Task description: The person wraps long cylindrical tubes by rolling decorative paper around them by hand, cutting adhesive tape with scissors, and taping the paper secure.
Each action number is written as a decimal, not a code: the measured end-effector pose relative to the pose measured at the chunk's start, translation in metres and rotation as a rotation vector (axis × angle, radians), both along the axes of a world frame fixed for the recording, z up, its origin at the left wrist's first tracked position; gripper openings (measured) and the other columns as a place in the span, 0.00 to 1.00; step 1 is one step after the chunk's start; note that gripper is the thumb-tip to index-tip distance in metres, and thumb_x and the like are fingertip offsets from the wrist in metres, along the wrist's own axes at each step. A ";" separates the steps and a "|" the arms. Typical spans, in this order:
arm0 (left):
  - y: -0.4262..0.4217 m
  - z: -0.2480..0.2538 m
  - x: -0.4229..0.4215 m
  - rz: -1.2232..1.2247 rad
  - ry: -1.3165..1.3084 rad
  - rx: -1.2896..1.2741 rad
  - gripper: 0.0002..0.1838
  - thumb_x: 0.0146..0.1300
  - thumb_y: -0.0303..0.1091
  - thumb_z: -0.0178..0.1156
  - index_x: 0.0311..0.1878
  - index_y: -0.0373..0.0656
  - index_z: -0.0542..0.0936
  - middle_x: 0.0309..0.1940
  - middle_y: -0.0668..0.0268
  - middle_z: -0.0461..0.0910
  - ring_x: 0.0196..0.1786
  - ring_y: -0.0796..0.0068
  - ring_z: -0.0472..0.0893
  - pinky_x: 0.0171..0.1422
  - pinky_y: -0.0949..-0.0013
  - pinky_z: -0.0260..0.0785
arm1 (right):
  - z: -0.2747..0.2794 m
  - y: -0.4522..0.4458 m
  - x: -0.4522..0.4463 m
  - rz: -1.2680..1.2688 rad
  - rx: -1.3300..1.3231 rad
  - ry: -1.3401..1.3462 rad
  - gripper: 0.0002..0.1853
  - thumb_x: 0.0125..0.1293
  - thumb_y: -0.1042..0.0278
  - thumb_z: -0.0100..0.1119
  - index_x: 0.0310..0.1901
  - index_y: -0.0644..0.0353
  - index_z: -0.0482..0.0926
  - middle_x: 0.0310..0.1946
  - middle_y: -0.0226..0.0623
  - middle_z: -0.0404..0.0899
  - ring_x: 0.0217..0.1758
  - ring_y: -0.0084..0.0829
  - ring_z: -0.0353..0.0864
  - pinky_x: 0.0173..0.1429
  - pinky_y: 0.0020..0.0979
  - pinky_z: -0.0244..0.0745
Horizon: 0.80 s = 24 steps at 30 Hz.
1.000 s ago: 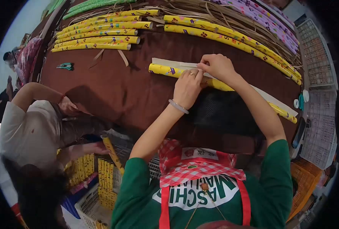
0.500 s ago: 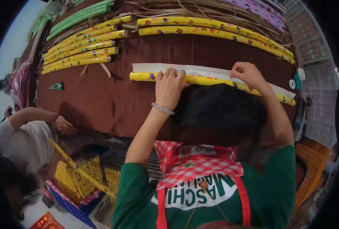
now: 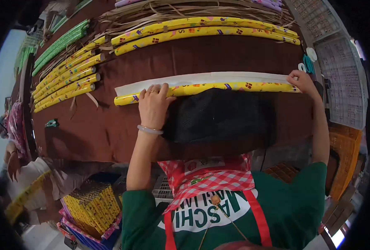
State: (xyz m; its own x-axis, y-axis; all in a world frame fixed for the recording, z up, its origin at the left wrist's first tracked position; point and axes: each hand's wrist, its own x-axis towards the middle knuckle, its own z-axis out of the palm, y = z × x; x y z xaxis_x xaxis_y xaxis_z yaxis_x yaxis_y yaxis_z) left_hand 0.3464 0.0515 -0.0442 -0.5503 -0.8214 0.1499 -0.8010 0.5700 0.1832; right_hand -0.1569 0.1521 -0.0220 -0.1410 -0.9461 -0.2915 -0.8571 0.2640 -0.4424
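One yellow roll (image 3: 193, 88), mid-frame, looks light, slick, easily creased — best held near both ends: left hand (image 3: 153, 106) spread over it, right hand (image 3: 302, 82) pinching the white strip (image 3: 239, 76) at right.

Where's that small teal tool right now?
In the head view, the small teal tool lies on the brown cloth at the left, just below the grouped yellow rolls and left of the left hand.
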 end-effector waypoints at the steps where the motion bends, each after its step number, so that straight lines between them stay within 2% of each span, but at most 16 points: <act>1: 0.000 0.001 -0.001 -0.002 0.004 0.003 0.15 0.57 0.38 0.63 0.45 0.44 0.74 0.43 0.59 0.79 0.46 0.56 0.78 0.53 0.56 0.65 | 0.004 0.012 -0.009 -0.032 -0.063 -0.009 0.13 0.63 0.61 0.60 0.28 0.64 0.77 0.22 0.31 0.75 0.27 0.22 0.71 0.34 0.28 0.67; 3: 0.001 0.003 0.000 -0.012 0.017 0.008 0.15 0.56 0.38 0.63 0.44 0.44 0.74 0.43 0.59 0.79 0.45 0.54 0.78 0.53 0.56 0.65 | 0.004 0.030 -0.044 -0.182 0.075 -0.072 0.14 0.63 0.60 0.60 0.29 0.63 0.77 0.22 0.31 0.75 0.27 0.22 0.70 0.33 0.28 0.66; 5: -0.001 -0.002 0.002 -0.024 0.051 -0.012 0.17 0.55 0.39 0.64 0.45 0.44 0.74 0.42 0.59 0.79 0.45 0.55 0.78 0.54 0.56 0.65 | 0.014 0.046 -0.059 -0.277 0.097 0.017 0.14 0.63 0.60 0.60 0.29 0.64 0.77 0.23 0.31 0.74 0.27 0.21 0.70 0.33 0.28 0.66; 6: 0.001 0.000 0.000 0.009 0.014 0.064 0.18 0.57 0.41 0.62 0.48 0.44 0.73 0.45 0.60 0.79 0.53 0.58 0.77 0.57 0.55 0.63 | 0.023 0.052 -0.060 -0.327 0.098 0.031 0.14 0.63 0.60 0.60 0.30 0.64 0.78 0.23 0.31 0.74 0.27 0.21 0.70 0.33 0.28 0.66; 8: -0.001 -0.002 -0.001 -0.010 0.015 0.066 0.18 0.58 0.41 0.62 0.48 0.44 0.73 0.45 0.60 0.79 0.53 0.58 0.76 0.57 0.55 0.63 | 0.004 0.073 -0.106 -0.300 -0.003 0.199 0.14 0.63 0.60 0.60 0.31 0.65 0.78 0.25 0.33 0.75 0.29 0.23 0.71 0.36 0.29 0.67; 10: 0.000 -0.001 0.001 -0.005 0.010 0.058 0.18 0.58 0.41 0.61 0.48 0.44 0.73 0.46 0.61 0.79 0.53 0.58 0.76 0.57 0.54 0.63 | 0.014 0.084 -0.121 -0.294 -0.042 0.266 0.13 0.62 0.62 0.59 0.33 0.66 0.78 0.28 0.37 0.75 0.33 0.28 0.74 0.40 0.32 0.69; 13: 0.001 0.002 0.000 0.009 0.000 0.091 0.18 0.58 0.41 0.62 0.48 0.44 0.73 0.45 0.60 0.79 0.53 0.58 0.76 0.57 0.54 0.63 | 0.017 0.089 -0.139 -0.390 0.087 0.286 0.11 0.62 0.64 0.59 0.34 0.66 0.79 0.29 0.38 0.75 0.36 0.30 0.75 0.44 0.33 0.69; 14: 0.001 -0.001 0.001 -0.021 0.037 -0.008 0.16 0.59 0.39 0.61 0.47 0.43 0.74 0.43 0.59 0.79 0.45 0.53 0.78 0.53 0.56 0.66 | 0.016 0.093 -0.147 -0.289 0.118 0.269 0.10 0.63 0.66 0.57 0.39 0.64 0.79 0.32 0.39 0.76 0.39 0.30 0.76 0.47 0.32 0.70; 15: 0.002 0.001 0.000 -0.017 0.020 0.004 0.16 0.59 0.39 0.62 0.47 0.43 0.74 0.43 0.58 0.79 0.45 0.53 0.78 0.53 0.56 0.66 | 0.009 0.097 -0.155 -0.272 0.116 0.258 0.10 0.63 0.66 0.57 0.39 0.64 0.79 0.32 0.39 0.76 0.39 0.30 0.76 0.47 0.32 0.70; 17: 0.001 0.003 0.000 -0.031 0.038 -0.003 0.16 0.58 0.40 0.63 0.46 0.42 0.75 0.43 0.57 0.80 0.45 0.53 0.78 0.52 0.56 0.67 | -0.003 0.100 -0.168 -0.374 -0.127 -0.121 0.11 0.65 0.66 0.55 0.46 0.62 0.78 0.38 0.39 0.77 0.43 0.30 0.76 0.51 0.30 0.70; 18: 0.000 0.000 0.001 -0.031 0.037 -0.005 0.17 0.57 0.40 0.63 0.46 0.42 0.75 0.43 0.56 0.80 0.45 0.53 0.79 0.52 0.56 0.67 | 0.002 0.094 -0.166 -0.395 -0.131 -0.039 0.12 0.66 0.67 0.54 0.49 0.61 0.77 0.41 0.38 0.78 0.44 0.29 0.77 0.52 0.29 0.70; 19: -0.001 -0.001 0.002 -0.033 0.038 -0.005 0.17 0.57 0.40 0.63 0.46 0.42 0.75 0.42 0.56 0.80 0.45 0.53 0.79 0.51 0.56 0.68 | 0.011 0.086 -0.157 -0.417 -0.132 0.041 0.13 0.67 0.67 0.53 0.52 0.60 0.76 0.43 0.36 0.79 0.46 0.28 0.77 0.54 0.28 0.70; 21: -0.001 -0.002 0.002 -0.023 0.045 -0.015 0.17 0.58 0.40 0.63 0.45 0.42 0.75 0.43 0.56 0.80 0.46 0.52 0.78 0.52 0.56 0.68 | 0.021 0.060 -0.120 -0.372 -0.405 0.375 0.13 0.69 0.66 0.52 0.52 0.59 0.77 0.45 0.33 0.79 0.47 0.27 0.77 0.53 0.28 0.70; 22: 0.000 0.000 0.002 -0.024 0.048 -0.007 0.16 0.58 0.40 0.62 0.46 0.42 0.75 0.43 0.56 0.80 0.45 0.52 0.78 0.52 0.56 0.67 | 0.037 0.035 -0.053 -0.309 -0.514 0.213 0.12 0.70 0.65 0.52 0.50 0.58 0.78 0.46 0.34 0.79 0.48 0.27 0.77 0.53 0.29 0.71; 24: 0.001 0.001 0.001 -0.017 0.033 0.029 0.15 0.59 0.39 0.61 0.46 0.42 0.75 0.42 0.56 0.79 0.45 0.52 0.78 0.52 0.55 0.67 | 0.059 -0.007 0.056 -0.110 -0.494 0.004 0.11 0.69 0.65 0.54 0.49 0.58 0.79 0.45 0.34 0.79 0.49 0.28 0.77 0.52 0.27 0.71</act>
State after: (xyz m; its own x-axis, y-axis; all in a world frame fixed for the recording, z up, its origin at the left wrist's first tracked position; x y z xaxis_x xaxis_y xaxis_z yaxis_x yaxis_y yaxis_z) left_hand 0.3472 0.0530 -0.0429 -0.5594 -0.8162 0.1444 -0.7844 0.5776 0.2261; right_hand -0.1010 0.1456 0.0366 -0.2476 -0.9505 0.1877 -0.8382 0.1129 -0.5336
